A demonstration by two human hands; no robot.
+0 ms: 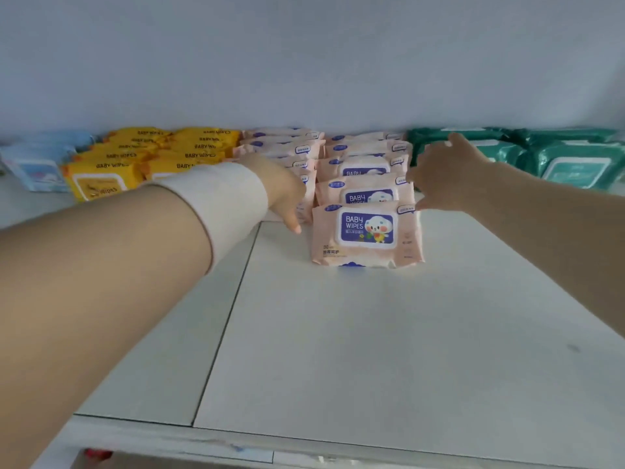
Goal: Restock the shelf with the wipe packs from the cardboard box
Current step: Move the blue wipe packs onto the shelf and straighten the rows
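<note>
Flanking pink baby wipes packs (367, 231) on the shelf (372, 333).
My left hand (285, 194) and right hand (443, 174): fingers loose, empty.

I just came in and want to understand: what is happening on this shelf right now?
A person is stocking a white shelf with wipes. The left hand rests against the front of the left pink row. The right hand, fingers spread, touches the right side of the other pink row, whose front pack stands facing forward. Yellow packs sit further left, green packs further right. No cardboard box is in view.
</note>
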